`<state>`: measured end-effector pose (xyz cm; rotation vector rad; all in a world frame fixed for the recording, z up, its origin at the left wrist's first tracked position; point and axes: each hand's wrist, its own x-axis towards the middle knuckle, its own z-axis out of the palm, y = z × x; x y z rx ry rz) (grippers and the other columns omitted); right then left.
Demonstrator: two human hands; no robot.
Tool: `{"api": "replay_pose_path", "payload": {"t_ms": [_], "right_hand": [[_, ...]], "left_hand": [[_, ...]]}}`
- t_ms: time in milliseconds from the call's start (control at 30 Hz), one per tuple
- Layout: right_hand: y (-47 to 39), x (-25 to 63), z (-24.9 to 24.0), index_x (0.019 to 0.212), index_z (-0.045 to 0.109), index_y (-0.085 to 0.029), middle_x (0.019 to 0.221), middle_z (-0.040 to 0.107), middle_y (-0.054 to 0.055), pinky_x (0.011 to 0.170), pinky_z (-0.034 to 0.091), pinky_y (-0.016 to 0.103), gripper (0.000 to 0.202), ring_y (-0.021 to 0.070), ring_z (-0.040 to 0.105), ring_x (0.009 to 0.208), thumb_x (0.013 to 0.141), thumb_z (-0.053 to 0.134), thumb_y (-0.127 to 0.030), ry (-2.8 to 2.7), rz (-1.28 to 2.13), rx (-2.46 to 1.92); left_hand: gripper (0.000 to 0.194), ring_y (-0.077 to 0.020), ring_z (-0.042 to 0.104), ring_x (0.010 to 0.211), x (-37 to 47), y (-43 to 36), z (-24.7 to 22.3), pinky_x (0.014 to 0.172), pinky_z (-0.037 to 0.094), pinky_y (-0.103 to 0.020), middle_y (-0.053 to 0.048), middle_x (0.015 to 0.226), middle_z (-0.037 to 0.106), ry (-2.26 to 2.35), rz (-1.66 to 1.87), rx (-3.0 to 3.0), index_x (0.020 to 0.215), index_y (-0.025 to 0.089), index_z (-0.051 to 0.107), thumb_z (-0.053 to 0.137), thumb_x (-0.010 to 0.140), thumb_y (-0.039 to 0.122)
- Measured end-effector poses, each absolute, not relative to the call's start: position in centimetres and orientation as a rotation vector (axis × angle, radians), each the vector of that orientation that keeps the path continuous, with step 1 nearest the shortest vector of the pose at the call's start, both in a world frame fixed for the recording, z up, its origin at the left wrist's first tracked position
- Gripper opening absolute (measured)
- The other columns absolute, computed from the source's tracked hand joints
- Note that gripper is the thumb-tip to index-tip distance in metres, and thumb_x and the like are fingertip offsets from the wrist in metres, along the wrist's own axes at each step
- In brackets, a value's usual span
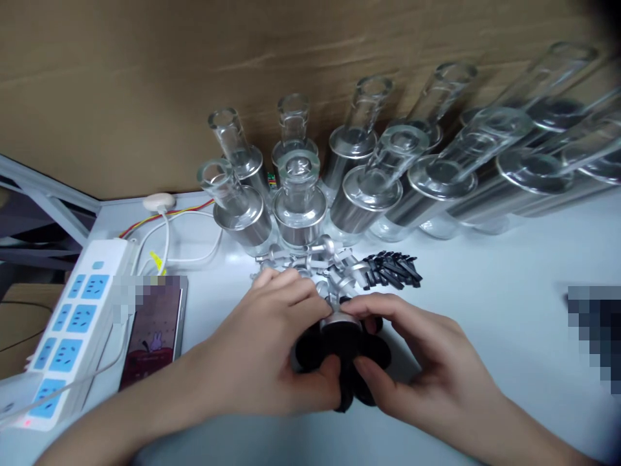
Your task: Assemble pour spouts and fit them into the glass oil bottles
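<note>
Both hands meet low in the middle of the head view. My left hand (pixel 272 343) and my right hand (pixel 422 356) are closed from either side on one round part (pixel 342 330), silver at its upper rim and black below. More round black parts (pixel 376 353) lie under and around it, partly hidden by the fingers. Just beyond my left fingertips is a loose heap of silver metal pieces (pixel 342 262). Beside that heap, to the right, small black pieces (pixel 392 268) are piled together.
Rows of metal cylinders with glass tubes (pixel 301 213) stand behind the hands, reaching far right. On the left are a white power strip (pixel 72 330), cables and a phone (pixel 155 336). Brown board (pixel 145 97) backs the table (pixel 509 285). A pixelated dark thing is at the right edge.
</note>
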<state>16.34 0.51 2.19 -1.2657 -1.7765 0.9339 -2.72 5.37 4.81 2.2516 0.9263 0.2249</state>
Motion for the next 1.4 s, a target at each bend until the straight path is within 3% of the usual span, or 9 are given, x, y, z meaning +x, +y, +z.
{"api": "replay_pose_path", "payload": {"t_ms": [400, 767, 1000, 1233, 1400], "right_hand": [[-0.1, 16.2, 2.0, 0.099, 0.057, -0.026, 0.077, 0.071, 0.001, 0.055, 0.057, 0.026, 0.031, 0.0170, 0.068, 0.065, 0.070, 0.058, -0.015, -1.746, 0.895, -1.239], [-0.1, 15.9, 1.6, 0.096, 0.059, -0.023, 0.066, 0.064, -0.002, 0.051, 0.052, 0.019, 0.024, 0.0109, 0.062, 0.054, 0.072, 0.058, -0.016, -1.776, 0.835, -1.239], [-0.1, 16.0, 1.3, 0.095, 0.059, -0.021, 0.070, 0.067, 0.000, 0.052, 0.053, 0.020, 0.020, 0.0125, 0.063, 0.058, 0.076, 0.059, -0.015, -1.768, 0.807, -1.231], [-0.2, 16.2, 1.2, 0.103, 0.057, -0.023, 0.080, 0.069, 0.002, 0.059, 0.055, 0.022, 0.031, 0.0155, 0.068, 0.070, 0.076, 0.060, -0.009, -1.810, 0.744, -1.074], [-0.4, 16.1, 1.0, 0.101, 0.058, -0.023, 0.077, 0.067, 0.001, 0.057, 0.053, 0.020, 0.027, 0.0126, 0.065, 0.065, 0.077, 0.062, -0.012, -1.764, 0.761, -1.122]], "left_hand": [[0.011, -0.0162, 0.047, 0.066, -2.3, 4.6, 4.6, 0.063, 0.030, -0.031, 0.001, 0.068, 0.055, 0.980, 0.303, 2.183, 0.071, 0.020, 0.051, 0.057, 0.063, 0.022], [0.016, -0.0130, 0.039, 0.058, -2.3, 4.5, 4.1, 0.060, 0.022, -0.030, 0.003, 0.059, 0.046, 0.937, 0.392, 2.274, 0.061, 0.019, 0.040, 0.055, 0.054, 0.021], [0.008, -0.0122, 0.038, 0.059, -2.1, 4.6, 3.4, 0.061, 0.022, -0.029, 0.004, 0.059, 0.043, 0.903, 0.485, 2.326, 0.063, 0.017, 0.042, 0.048, 0.061, 0.022], [0.010, -0.0119, 0.036, 0.058, -2.1, 4.3, 3.6, 0.060, 0.020, -0.030, 0.004, 0.058, 0.042, 0.847, 0.580, 2.433, 0.062, 0.017, 0.039, 0.047, 0.064, 0.023], [0.006, -0.0134, 0.041, 0.062, -2.2, 4.3, 3.7, 0.062, 0.023, -0.030, 0.003, 0.061, 0.047, 0.857, 0.531, 2.389, 0.068, 0.018, 0.047, 0.046, 0.067, 0.023]]}}
